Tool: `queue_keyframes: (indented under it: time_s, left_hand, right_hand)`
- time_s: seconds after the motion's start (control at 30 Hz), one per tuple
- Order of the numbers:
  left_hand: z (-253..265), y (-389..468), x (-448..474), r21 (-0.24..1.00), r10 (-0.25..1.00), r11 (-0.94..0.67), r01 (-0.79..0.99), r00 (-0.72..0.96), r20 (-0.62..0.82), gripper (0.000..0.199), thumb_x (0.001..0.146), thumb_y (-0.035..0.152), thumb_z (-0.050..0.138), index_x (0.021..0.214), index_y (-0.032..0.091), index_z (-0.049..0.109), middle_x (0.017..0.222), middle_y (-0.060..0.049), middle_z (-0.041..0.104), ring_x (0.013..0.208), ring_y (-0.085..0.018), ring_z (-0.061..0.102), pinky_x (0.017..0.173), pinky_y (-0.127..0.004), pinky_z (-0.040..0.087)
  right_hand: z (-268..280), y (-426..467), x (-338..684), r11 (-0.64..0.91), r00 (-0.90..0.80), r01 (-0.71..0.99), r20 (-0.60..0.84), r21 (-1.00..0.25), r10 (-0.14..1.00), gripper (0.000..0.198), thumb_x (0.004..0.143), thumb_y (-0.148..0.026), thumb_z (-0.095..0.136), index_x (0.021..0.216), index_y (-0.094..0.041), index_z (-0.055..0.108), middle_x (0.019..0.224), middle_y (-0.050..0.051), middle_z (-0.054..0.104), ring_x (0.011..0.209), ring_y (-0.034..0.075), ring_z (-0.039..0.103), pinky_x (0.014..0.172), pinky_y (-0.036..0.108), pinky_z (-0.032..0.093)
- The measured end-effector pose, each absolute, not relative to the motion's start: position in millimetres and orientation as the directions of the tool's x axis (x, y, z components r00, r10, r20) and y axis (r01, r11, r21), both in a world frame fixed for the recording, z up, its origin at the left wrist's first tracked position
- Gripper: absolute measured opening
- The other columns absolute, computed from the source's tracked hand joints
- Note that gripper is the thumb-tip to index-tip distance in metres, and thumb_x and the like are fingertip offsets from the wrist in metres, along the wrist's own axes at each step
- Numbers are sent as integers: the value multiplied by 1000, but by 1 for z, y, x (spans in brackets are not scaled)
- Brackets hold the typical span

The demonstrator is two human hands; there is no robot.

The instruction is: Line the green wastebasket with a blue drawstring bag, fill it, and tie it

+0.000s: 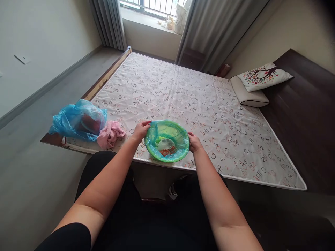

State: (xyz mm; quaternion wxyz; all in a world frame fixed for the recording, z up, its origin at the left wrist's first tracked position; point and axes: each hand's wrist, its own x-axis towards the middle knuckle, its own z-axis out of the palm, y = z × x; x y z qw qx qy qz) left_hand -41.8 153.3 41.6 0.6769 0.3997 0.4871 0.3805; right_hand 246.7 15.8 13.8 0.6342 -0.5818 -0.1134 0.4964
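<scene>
In the head view, both forearms are stretched forward and slightly inward over the near edge of the mattress. The left hand is closed on the left rim of the bin, its fingers pinching the bag that lines it. The right hand is curled against the right rim, fingers gripping the lining there, thumb side up.

Scattered capital letters are printed all over the mattress cover, in black and red; groups such as "ZNO", "GE" and "RO" can be read, but no full word is made out.

The bin is round and green, seen from above, standing at the mattress's near edge between the two hands. Its lining is thin, translucent and blue-green, drawn over the rim. Inside, something whitish and something red are seen, possibly crumpled rubbish; the view is too small to tell.

To the left of the bin, on the mattress's near-left corner, a pink cloth lies touching a blue sack. At the mattress's far-right edge two pillows are stacked.
</scene>
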Motion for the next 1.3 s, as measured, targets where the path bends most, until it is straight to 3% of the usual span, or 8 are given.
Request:
queue_keyframes:
  time_s: [0.13, 0.33, 0.43, 0.53, 0.67, 0.8, 1.0, 1.3]
  left_hand:
    - [49, 153, -43, 985, 959, 170, 40, 223, -175, 32, 80, 20, 75, 110, 17, 84, 105, -8, 83, 91, -22, 72, 85, -31, 55]
    - [54, 147, -50, 961, 941, -66, 270, 338, -30, 41, 91, 24, 63, 128, 18, 80, 120, -8, 81, 110, -26, 74, 99, -34, 55]
    - [58, 143, -54, 902, 913, -169, 398, 408, -9, 45, 95, 26, 59, 137, 20, 75, 132, -8, 77, 121, -26, 72, 106, -34, 53]
    - [64, 138, -55, 767, 891, -283, 576, 453, -12, 49, 98, 26, 57, 145, 23, 69, 135, -8, 75, 123, -27, 72, 107, -35, 52]
    - [73, 130, -52, 546, 878, -390, 741, 479, -23, 56, 99, 21, 53, 154, 29, 60, 143, -8, 70, 128, -29, 69, 108, -37, 52]
    - [79, 123, -47, 407, 887, -389, 827, 455, -75, 60, 99, 18, 48, 157, 30, 57, 141, -11, 72, 124, -32, 71, 103, -43, 54]
    - [84, 122, -49, 445, 887, -379, 812, 455, -75, 56, 101, 29, 51, 156, 31, 58, 136, -10, 75, 118, -31, 72, 98, -40, 54]
    - [73, 117, -42, 622, 783, -431, 654, 614, -104, 70, 99, 31, 58, 167, 21, 41, 101, -8, 77, 88, -24, 70, 81, -32, 49]
  right_hand:
    - [27, 24, 249, -138, 577, -451, -406, -882, 708, 34, 70, -20, 84, 92, -24, 57, 67, -7, 68, 54, 11, 59, 47, 20, 49]
    - [41, 19, 240, -100, 659, -284, -270, -954, 702, 41, 65, -35, 82, 96, -22, 59, 70, -7, 64, 55, 9, 54, 50, 20, 45]
    - [45, 16, 235, -124, 674, -217, -241, -968, 698, 45, 65, -48, 79, 95, -21, 58, 74, -6, 64, 60, 11, 56, 58, 24, 48]
    - [51, 14, 230, -198, 707, 76, -87, -977, 702, 41, 75, -53, 72, 97, -19, 62, 76, -4, 62, 63, 13, 54, 61, 26, 45]
    - [63, 13, 217, -366, 657, 562, 133, -742, 742, 23, 89, -33, 62, 105, -19, 69, 80, 1, 67, 72, 18, 59, 69, 28, 40]
    - [70, 11, 201, -427, 582, 747, 190, -510, 791, 27, 94, -20, 55, 117, -19, 69, 103, 10, 75, 86, 22, 66, 74, 30, 39]
    - [78, 5, 193, -439, 544, 796, 172, -417, 821, 29, 99, -22, 55, 125, -18, 68, 110, 12, 76, 94, 23, 68, 75, 29, 39]
    - [106, 8, 161, -471, 518, 831, 101, -296, 849, 30, 105, -21, 48, 130, -17, 63, 107, 12, 76, 88, 24, 70, 71, 29, 38]
